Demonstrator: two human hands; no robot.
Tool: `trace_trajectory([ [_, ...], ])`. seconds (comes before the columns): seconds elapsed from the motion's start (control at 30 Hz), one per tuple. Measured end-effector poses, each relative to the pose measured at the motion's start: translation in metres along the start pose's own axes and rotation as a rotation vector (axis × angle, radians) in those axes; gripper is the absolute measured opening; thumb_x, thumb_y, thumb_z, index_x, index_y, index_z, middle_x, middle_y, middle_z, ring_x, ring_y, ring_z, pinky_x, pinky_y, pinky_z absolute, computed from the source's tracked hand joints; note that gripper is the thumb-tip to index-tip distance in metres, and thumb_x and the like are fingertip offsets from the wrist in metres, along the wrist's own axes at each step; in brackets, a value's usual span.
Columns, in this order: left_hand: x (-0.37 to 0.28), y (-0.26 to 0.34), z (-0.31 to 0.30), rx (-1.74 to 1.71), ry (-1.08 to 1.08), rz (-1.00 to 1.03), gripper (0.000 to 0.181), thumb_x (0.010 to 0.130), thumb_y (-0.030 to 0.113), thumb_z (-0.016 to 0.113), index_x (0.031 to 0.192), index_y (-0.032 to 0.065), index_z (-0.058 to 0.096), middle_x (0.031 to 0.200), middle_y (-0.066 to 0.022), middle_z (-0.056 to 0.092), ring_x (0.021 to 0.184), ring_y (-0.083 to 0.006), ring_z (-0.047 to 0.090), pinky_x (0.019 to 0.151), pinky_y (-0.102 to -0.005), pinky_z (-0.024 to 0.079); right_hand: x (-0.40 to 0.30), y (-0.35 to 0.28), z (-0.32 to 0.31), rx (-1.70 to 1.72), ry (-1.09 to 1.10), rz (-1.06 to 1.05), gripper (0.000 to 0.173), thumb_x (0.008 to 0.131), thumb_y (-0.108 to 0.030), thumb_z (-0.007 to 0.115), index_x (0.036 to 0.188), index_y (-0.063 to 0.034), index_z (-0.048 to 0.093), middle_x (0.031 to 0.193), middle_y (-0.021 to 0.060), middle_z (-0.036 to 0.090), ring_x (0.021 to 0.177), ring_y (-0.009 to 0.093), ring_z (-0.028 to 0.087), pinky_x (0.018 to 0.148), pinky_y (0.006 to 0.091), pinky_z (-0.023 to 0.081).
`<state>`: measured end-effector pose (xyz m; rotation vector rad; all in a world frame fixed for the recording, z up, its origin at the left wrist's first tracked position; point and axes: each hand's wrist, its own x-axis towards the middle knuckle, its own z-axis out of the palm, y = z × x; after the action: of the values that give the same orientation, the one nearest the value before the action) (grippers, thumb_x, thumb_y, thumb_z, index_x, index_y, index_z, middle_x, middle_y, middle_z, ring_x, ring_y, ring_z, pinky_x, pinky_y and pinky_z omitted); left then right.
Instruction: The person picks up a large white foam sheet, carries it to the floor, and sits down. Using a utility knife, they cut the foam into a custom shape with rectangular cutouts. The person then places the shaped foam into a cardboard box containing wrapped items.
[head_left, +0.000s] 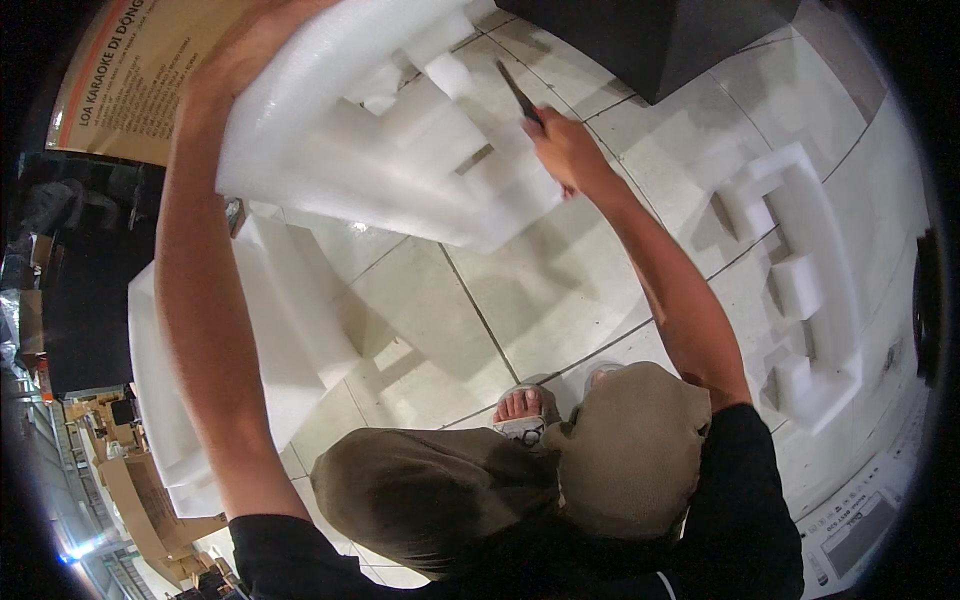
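Observation:
A large white foam packing piece with blocks and recesses is tilted up off the floor in front of me. At the upper left my left hand holds its outer edge; the fingertips are hidden or beyond the picture's top. My right hand, slightly blurred, is closed around the handle of a knife. Its dark blade points up and away from me, to the right of the foam's inner blocks. I cannot tell whether the blade touches the foam.
Another white foam piece stands under my left arm. A notched foam strip lies on the tiled floor at right. A black box-shaped object stands ahead. Printed cartons are at left, a printed white box at lower right.

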<state>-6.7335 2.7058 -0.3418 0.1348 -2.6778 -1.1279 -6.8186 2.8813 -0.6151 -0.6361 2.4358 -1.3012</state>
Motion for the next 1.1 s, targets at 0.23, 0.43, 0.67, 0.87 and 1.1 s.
trace_trajectory([
  [0.23, 0.032, -0.056, -0.138, 0.279, 0.070, 0.335, 0.081, 0.082, 0.064, 0.059, 0.139, 0.0085, 0.051, 0.138, -0.0167, 0.055, 0.130, -0.0291, 0.050, 0.112, -0.0417, 0.033, -0.180, 0.152, -0.033, 0.392, 0.148, 0.346, 0.034, 0.099, -0.035, 0.056, 0.115, -0.0045, 0.056, 0.070, 0.0013, 0.056, 0.054, 0.009, 0.053, 0.048, 0.0281, 0.044],
  [0.43, -0.087, -0.048, -0.020, 0.921, 0.177, 0.462, 0.064, 0.084, 0.059, 0.065, 0.137, 0.0254, 0.056, 0.125, -0.0084, 0.066, 0.105, -0.0231, 0.069, 0.094, -0.0426, 0.054, -0.311, 0.232, -0.206, -0.588, 0.758, 0.508, 0.038, 0.091, -0.034, 0.067, 0.109, -0.0010, 0.061, 0.084, 0.0165, 0.066, 0.076, 0.034, 0.063, 0.072, 0.0421, 0.049],
  [0.67, -0.112, -0.119, -0.097, 1.198, 0.660, 0.022, 0.051, 0.090, 0.039, 0.070, 0.135, 0.0200, 0.059, 0.121, -0.0117, 0.068, 0.105, -0.0231, 0.069, 0.090, -0.0379, 0.055, -0.394, 0.350, -0.377, -0.887, 0.585, 0.819, 0.053, 0.076, -0.022, 0.078, 0.122, -0.0086, 0.055, 0.102, 0.0139, 0.064, 0.093, 0.032, 0.065, 0.079, 0.0449, 0.053],
  [0.87, -0.154, -0.223, -0.057, 0.772, 0.353, -0.223, 0.059, 0.090, 0.035, 0.070, 0.133, -0.0033, 0.055, 0.120, -0.0196, 0.066, 0.110, -0.0233, 0.062, 0.100, -0.0344, 0.044, -0.426, 0.435, -0.399, -0.657, 0.813, 0.328, 0.033, 0.078, -0.014, 0.076, 0.102, -0.0019, 0.056, 0.064, 0.0011, 0.052, 0.045, 0.015, 0.045, 0.045, 0.0327, 0.041],
  [1.1, -0.226, -0.261, 0.080, 0.083, 0.186, -0.456, 0.058, 0.086, 0.030, 0.075, 0.132, -0.0004, 0.056, 0.106, -0.0128, 0.070, 0.082, -0.0164, 0.062, 0.074, -0.0327, 0.051, -0.255, 0.271, -0.297, -0.381, 0.661, 0.325, 0.037, 0.085, -0.014, 0.075, 0.119, -0.0027, 0.061, 0.076, -0.0028, 0.057, 0.056, 0.006, 0.046, 0.046, 0.0229, 0.038],
])
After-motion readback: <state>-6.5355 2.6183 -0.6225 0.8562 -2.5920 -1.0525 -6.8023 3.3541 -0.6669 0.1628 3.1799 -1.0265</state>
